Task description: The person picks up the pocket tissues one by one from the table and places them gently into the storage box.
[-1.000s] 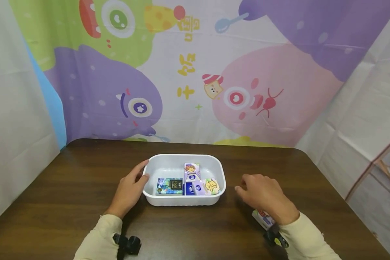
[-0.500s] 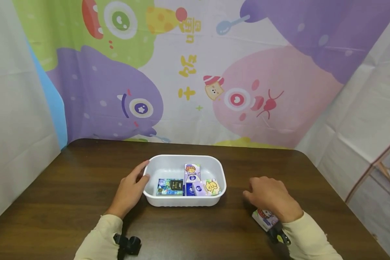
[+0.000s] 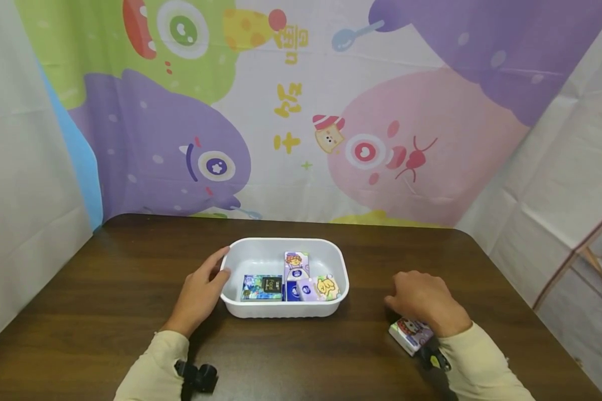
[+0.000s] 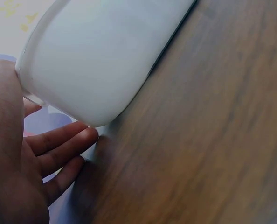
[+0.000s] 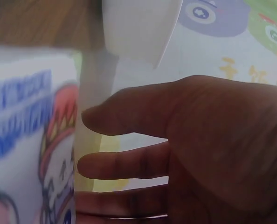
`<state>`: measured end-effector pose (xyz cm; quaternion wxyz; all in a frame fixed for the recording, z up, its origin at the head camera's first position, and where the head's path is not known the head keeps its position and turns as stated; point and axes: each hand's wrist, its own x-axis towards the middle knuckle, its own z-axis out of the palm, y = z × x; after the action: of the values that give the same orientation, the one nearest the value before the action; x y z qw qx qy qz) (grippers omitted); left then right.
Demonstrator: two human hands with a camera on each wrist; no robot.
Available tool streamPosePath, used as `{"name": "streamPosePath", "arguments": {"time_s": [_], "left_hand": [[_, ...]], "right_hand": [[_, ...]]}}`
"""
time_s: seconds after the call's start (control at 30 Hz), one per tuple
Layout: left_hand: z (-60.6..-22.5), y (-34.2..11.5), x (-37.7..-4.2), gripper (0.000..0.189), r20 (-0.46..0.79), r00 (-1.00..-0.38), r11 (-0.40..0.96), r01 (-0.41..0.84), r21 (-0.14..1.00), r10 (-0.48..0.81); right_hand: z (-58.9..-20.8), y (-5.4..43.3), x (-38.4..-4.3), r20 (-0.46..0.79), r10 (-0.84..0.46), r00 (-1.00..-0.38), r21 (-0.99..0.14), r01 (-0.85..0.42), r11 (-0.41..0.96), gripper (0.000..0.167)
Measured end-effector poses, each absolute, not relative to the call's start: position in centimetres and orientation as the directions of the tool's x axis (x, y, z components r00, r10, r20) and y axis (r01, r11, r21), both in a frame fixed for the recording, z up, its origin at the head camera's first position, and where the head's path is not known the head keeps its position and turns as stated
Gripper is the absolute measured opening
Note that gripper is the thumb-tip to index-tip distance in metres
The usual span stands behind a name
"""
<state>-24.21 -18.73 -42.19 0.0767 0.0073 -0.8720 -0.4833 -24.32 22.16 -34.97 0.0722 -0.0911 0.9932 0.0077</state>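
A white plastic basin point(image 3: 281, 309) stands mid-table in the head view. My left hand point(image 3: 197, 292) touches its left end, thumb at the rim and fingers fairly straight; the left wrist view shows fingertips against the outer wall. On the right, my right hand point(image 3: 427, 301) hovers just beyond a cartoon-printed pocket tissue pack point(image 3: 410, 335) lying on the table, partly covered by the hand. In the right wrist view the thumb and fingers point(image 5: 122, 165) are spread apart and hold nothing; that tissue pack point(image 5: 31, 140) looms close to the camera at left.
In the basin lie a blue-green tissue pack point(image 3: 262, 287) with a black label, a purple one point(image 3: 297, 266) at the back and a yellow-and-lilac one point(image 3: 319, 289) over a dark blue piece. A printed cloth point(image 3: 291, 184) hangs behind the brown table point(image 3: 130, 267).
My right hand has shifted to the right, away from the basin, showing more of the tissue pack beside it. The left hand and basin stay where they were.
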Motion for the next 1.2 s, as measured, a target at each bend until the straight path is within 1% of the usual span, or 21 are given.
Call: {"name": "streamPosePath", "arguments": {"time_s": [0.17,0.3,0.57,0.67,0.8,1.0,1.2], "left_hand": [[-42.2,-18.8,-24.2,0.051,0.124,-0.988,0.535,0.056,0.843,-0.091],[-42.2,-18.8,-24.2,0.051,0.12,-0.989,0.536,0.053,0.842,-0.091],[-42.2,-18.8,-24.2,0.051,0.121,-0.989,0.533,0.055,0.844,-0.09],[-42.2,-18.8,-24.2,0.051,0.123,-0.988,0.53,0.058,0.846,-0.088],[-42.2,-18.8,-24.2,0.051,0.131,-0.988,0.53,0.066,0.845,-0.086],[-42.2,-18.7,-24.2,0.051,0.127,-0.988,0.534,0.061,0.843,-0.088],[-42.2,-18.8,-24.2,0.051,0.125,-0.988,0.534,0.058,0.844,-0.089]], "right_hand": [[-35.1,22.8,-24.5,-0.175,-0.167,-0.97,0.015,-0.172,0.985,0.032],[-35.0,23.2,-24.5,-0.222,-0.148,-0.964,0.022,-0.157,0.987,0.031],[-34.9,23.8,-24.4,-0.271,-0.123,-0.955,0.037,-0.138,0.99,0.036],[-35.1,23.8,-24.4,-0.291,-0.124,-0.949,0.029,-0.138,0.99,0.037],[-35.4,23.7,-24.5,-0.31,-0.144,-0.94,-0.008,-0.149,0.989,0.033],[-35.7,23.3,-24.6,-0.291,-0.159,-0.944,-0.027,-0.158,0.987,0.025],[-35.9,22.7,-24.8,-0.216,-0.181,-0.959,-0.026,-0.18,0.983,0.021]]}}
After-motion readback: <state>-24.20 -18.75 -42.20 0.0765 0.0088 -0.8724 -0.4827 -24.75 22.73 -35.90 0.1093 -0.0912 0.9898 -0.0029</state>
